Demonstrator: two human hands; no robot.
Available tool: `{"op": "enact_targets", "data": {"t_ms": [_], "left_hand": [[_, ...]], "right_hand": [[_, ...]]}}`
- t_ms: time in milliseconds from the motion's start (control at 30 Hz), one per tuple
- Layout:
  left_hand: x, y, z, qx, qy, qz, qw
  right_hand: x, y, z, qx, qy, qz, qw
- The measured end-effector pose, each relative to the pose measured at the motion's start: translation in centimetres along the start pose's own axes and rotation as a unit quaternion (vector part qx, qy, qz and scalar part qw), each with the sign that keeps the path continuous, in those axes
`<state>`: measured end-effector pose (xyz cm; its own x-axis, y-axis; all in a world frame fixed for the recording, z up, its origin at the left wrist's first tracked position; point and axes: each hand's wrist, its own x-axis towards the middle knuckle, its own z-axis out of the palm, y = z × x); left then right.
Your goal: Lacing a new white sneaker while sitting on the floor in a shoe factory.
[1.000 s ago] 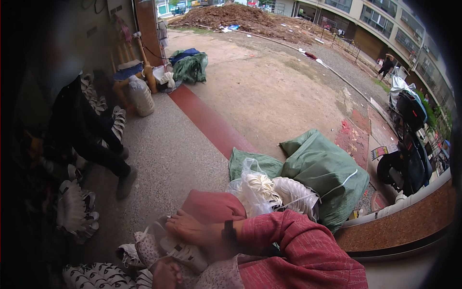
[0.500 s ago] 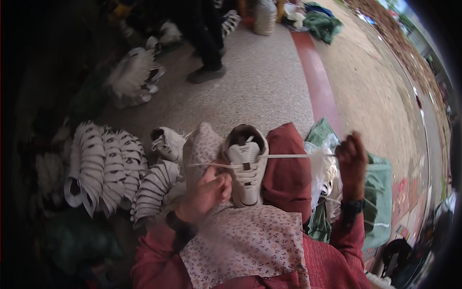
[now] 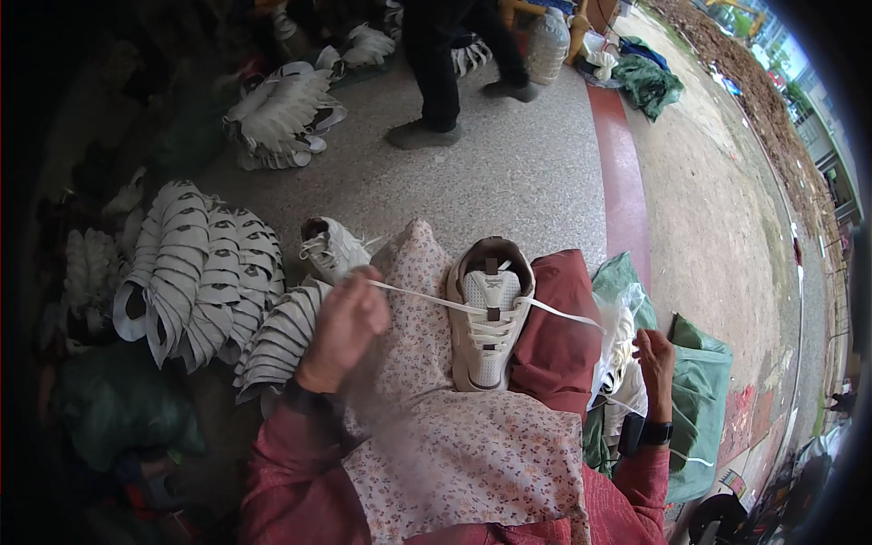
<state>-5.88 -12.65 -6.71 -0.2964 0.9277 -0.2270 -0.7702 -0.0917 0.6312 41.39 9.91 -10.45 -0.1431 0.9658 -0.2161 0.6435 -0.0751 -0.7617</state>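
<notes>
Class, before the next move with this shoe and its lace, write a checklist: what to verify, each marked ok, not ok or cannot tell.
1. Shoe upright on the lap, toe toward the wearer of the camera: ok.
2. Left lace strand reaching the left hand: ok, nearly straight.
3. Right lace strand pulled straight: not ok, it curves downward.
4. Right hand gripping its strand: cannot tell.
5. Tongue visible between the lacing sides: ok.
</notes>
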Motion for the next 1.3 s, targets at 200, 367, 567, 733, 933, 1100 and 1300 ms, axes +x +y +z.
{"op": "enact_targets", "data": {"t_ms": [200, 367, 567, 733, 933, 1100, 1300], "left_hand": [[-4.9, 6.4, -9.0, 0.015, 0.134, 0.196, 0.971], [-7.1, 7.2, -10.7, 0.032, 0.285, 0.275, 0.918], [-6.8, 7.1, -9.1, -0.015, 0.203, 0.246, 0.948], [-3.9, 6.3, -3.3, 0.257, 0.157, 0.096, 0.949], [-0.7, 4.2, -1.5, 0.455, 0.05, 0.117, 0.882], [1.6, 1.2, 1.5, 0.526, -0.017, 0.158, 0.836], [3.0, -2.2, 3.9, 0.644, -0.123, 0.133, 0.743]], "right_hand": [[-0.5, -9.2, 4.4, -0.034, 0.023, -0.266, 0.963], [-1.6, -15.9, 7.8, -0.034, -0.047, -0.408, 0.911], [-1.0, -18.8, 10.7, -0.038, -0.143, -0.47, 0.87], [-1.0, -18.5, 11.5, -0.019, -0.203, -0.417, 0.886], [-0.8, -18.1, 10.8, -0.003, -0.239, -0.395, 0.887], [-1.0, -18.3, 10.9, 0.027, -0.256, -0.34, 0.905], [-0.9, -17.6, 11.0, 0.052, -0.253, -0.321, 0.911]]}}
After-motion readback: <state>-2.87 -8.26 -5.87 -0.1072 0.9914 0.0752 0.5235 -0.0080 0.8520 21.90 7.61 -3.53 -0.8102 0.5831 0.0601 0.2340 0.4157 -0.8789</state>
